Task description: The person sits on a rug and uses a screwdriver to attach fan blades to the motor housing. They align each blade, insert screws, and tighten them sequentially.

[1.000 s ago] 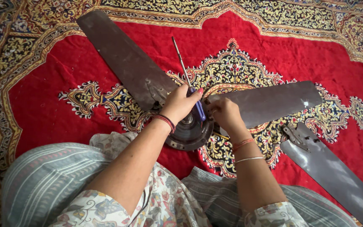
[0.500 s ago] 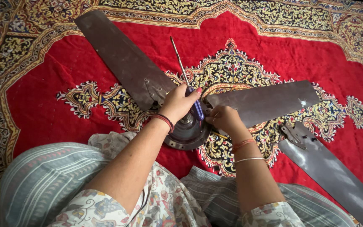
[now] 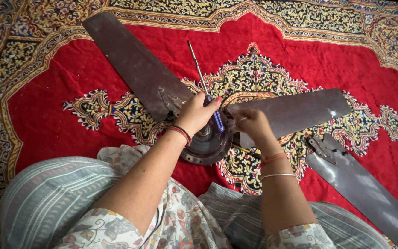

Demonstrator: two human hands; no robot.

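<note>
Red carpet (image 3: 355, 60); left hand (image 3: 196, 113) clenched round screwdriver (image 3: 206, 87), shaft pointing away; right hand (image 3: 252, 124) pinches blade (image 3: 295, 110) at hub (image 3: 206, 145).

— Where does the camera sit?

— On my head, looking steeply down past my knees onto the red carpet (image 3: 61, 120), close enough that my forearms fill the lower half.

— Which way does it face?

— Forward, toward the carpet's far patterned border at the top edge. My left hand (image 3: 196, 113) and right hand (image 3: 252, 123) meet near the centre.

— Any second view?

— No, only this one.
</note>
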